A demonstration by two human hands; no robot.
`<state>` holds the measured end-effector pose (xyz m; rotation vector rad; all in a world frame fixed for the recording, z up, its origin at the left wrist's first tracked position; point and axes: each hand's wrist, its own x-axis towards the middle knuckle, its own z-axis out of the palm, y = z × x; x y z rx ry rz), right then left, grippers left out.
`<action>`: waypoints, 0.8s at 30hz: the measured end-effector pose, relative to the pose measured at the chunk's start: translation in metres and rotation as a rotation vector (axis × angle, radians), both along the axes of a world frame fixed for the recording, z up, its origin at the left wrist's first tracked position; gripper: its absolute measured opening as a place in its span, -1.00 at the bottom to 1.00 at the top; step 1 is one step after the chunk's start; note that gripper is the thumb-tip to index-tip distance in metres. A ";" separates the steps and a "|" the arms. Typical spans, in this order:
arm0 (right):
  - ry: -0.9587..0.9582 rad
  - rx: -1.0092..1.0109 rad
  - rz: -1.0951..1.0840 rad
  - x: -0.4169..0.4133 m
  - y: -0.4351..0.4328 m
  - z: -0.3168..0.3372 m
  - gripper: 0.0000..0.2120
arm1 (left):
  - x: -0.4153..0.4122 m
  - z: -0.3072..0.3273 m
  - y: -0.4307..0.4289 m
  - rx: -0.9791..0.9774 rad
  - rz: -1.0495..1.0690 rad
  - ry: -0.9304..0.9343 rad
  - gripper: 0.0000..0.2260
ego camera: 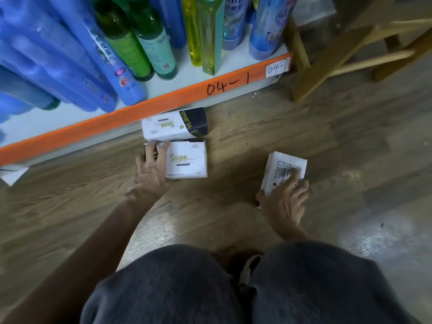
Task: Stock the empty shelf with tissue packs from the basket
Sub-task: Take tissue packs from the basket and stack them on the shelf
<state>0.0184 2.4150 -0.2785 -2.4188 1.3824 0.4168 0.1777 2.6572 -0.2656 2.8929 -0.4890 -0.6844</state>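
Tissue pack (168,127) partly under shelf (112,119), barcode (288,170) blurred

First pack (187,160) under the left fingers (161,148), second pack (173,127) just past their tips, third pack (285,169) gripped by the right fingers (294,177): all smooth white wrap with a slight gloss, looks like plastic film. Floor (257,136) around the fingers is wood-grain plank, smooth satin with pale glare patches. Beyond the fingertips, the orange shelf edge (140,111) looks painted and matt with a white paper label (277,67), bottles (149,43) are glossy translucent plastic, frame (327,61) is bare pale wood; behind the fingers, trousers (163,288) are grey ribbed matt cloth.
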 end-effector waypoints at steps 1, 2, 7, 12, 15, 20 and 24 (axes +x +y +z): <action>-0.005 -0.007 0.008 0.000 -0.001 -0.001 0.05 | 0.001 -0.003 0.001 -0.029 0.019 0.016 -0.09; -0.008 -0.013 0.006 0.000 -0.003 -0.001 0.04 | 0.002 -0.004 0.001 -0.050 0.046 0.031 -0.09; -0.002 0.044 -0.032 0.003 -0.007 0.019 0.02 | -0.008 0.014 -0.005 -0.041 0.096 0.087 -0.19; -0.019 0.063 0.122 0.002 -0.013 0.146 -0.05 | -0.024 0.131 0.005 -0.001 0.094 0.155 -0.19; -0.091 0.036 0.198 0.003 -0.013 0.260 -0.09 | -0.029 0.244 0.007 -0.002 0.146 0.216 -0.20; -0.205 -0.005 0.266 0.005 -0.013 0.504 -0.13 | -0.022 0.503 -0.001 -0.053 0.125 0.136 -0.25; -0.195 -0.016 0.312 0.014 -0.024 0.650 -0.11 | -0.007 0.673 0.000 -0.048 0.115 0.043 -0.21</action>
